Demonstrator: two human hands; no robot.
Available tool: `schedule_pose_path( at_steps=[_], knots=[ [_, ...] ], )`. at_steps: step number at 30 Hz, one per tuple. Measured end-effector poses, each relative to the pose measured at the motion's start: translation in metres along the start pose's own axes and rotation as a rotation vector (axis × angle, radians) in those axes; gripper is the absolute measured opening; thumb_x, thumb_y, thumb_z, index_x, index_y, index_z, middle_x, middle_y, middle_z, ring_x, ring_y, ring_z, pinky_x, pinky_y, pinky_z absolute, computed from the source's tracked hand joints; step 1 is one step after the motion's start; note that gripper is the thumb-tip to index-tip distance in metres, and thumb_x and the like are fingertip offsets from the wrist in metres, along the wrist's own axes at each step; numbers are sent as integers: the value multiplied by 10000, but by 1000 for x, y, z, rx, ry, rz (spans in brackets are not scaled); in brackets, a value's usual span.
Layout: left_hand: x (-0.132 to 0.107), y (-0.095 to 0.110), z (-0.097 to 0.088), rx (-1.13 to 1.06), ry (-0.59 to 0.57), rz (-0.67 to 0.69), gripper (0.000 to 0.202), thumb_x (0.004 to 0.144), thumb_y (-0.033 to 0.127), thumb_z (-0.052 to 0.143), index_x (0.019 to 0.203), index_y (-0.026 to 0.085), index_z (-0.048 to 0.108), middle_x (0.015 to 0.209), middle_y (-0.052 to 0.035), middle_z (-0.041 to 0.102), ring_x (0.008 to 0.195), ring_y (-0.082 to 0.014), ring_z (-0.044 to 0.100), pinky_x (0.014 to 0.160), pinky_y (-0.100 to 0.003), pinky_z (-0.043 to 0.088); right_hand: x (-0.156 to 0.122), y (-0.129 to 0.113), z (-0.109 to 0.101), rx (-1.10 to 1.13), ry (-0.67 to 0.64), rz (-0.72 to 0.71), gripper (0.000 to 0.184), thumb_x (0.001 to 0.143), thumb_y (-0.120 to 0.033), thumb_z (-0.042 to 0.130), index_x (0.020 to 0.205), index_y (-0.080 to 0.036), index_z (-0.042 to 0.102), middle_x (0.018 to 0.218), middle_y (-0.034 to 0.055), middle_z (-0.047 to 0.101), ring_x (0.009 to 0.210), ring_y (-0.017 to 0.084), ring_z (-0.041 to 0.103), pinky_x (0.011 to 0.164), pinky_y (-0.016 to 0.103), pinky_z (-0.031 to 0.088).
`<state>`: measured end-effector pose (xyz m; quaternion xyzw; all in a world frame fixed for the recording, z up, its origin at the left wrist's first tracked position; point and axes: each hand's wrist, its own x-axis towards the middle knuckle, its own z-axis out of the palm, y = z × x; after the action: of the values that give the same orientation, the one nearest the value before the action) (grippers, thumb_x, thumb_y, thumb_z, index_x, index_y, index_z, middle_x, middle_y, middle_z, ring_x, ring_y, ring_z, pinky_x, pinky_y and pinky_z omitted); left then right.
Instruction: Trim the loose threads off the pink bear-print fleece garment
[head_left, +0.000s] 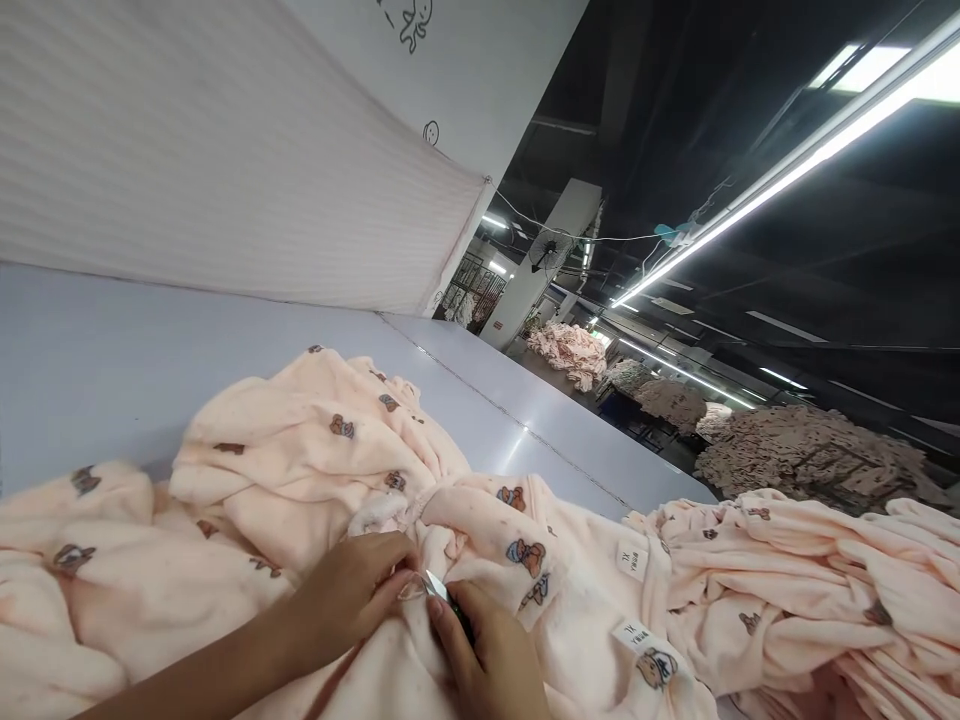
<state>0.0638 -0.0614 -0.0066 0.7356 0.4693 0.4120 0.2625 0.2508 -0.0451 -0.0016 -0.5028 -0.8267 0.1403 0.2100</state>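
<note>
A pale peach fleece garment (pixel 315 470) printed with small bears lies bunched on a light grey table (pixel 97 360). My left hand (pixel 352 595) pinches a fold of this fabric near the bottom middle. My right hand (pixel 491 655) grips a small metal thread snipper (pixel 439 588), its tip touching the fabric right beside my left fingers. Two white size tags marked XL, one (pixel 632 560) above the other (pixel 632 635), show on the cloth to the right of my hands.
A heap of the same peach garments (pixel 810 590) lies at the right. A white ribbed cloth panel (pixel 225 160) hangs behind the table. Farther back are more piles of clothing (pixel 810 450), a pillar with a fan (pixel 547 255), and long ceiling lights (pixel 787 160).
</note>
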Motion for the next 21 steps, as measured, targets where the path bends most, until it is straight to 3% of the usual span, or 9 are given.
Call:
schedule_pose_path(
  at_steps=[8, 12, 16, 21],
  knots=[
    [2, -3, 2, -97, 20, -53, 195, 878, 257, 406, 802, 169, 562, 744, -9, 582, 696, -156, 524, 668, -253, 381, 1, -1, 0, -67, -53, 23, 451, 922, -493, 274, 722, -213, 566, 682, 40, 644, 627, 183, 593, 558, 247, 345],
    [-1, -3, 2, -161, -42, -107, 162, 862, 278, 443, 840, 180, 569, 729, 7, 558, 673, -151, 501, 618, -241, 387, 2, 1, -4, -47, -98, 13, 479, 925, -506, 247, 701, -207, 547, 648, 24, 619, 602, 160, 566, 536, 226, 346],
    [-2, -4, 3, -207, -92, -94, 90, 823, 225, 498, 804, 179, 574, 799, 7, 573, 730, -148, 508, 672, -247, 396, 1, 3, -7, -29, -140, 0, 461, 918, -504, 269, 690, -212, 545, 638, 4, 614, 598, 145, 563, 534, 210, 346],
    [-1, -10, 8, -296, -50, -129, 135, 839, 268, 479, 760, 177, 538, 714, 20, 508, 677, -146, 456, 633, -256, 371, 0, 1, -6, -89, -150, -6, 381, 884, -469, 328, 673, -218, 521, 639, 19, 619, 594, 181, 568, 535, 244, 311]
  ],
)
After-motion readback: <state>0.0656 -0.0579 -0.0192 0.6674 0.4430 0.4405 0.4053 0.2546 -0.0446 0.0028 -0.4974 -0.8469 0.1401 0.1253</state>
